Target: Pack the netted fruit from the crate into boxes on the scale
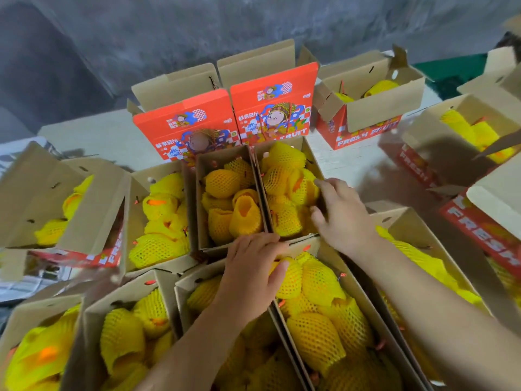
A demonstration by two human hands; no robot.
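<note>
Two bare forearms reach forward from the bottom of the view, side by side. The left hand (251, 270), palm down, lies nearer the body, its fingers curled forward and its thumb spread to the right. The right hand (342, 214) reaches farther out, palm down and angled to the left, with fingers extended and slightly spread and the thumb pointing left. The hands are near but apart.
</note>
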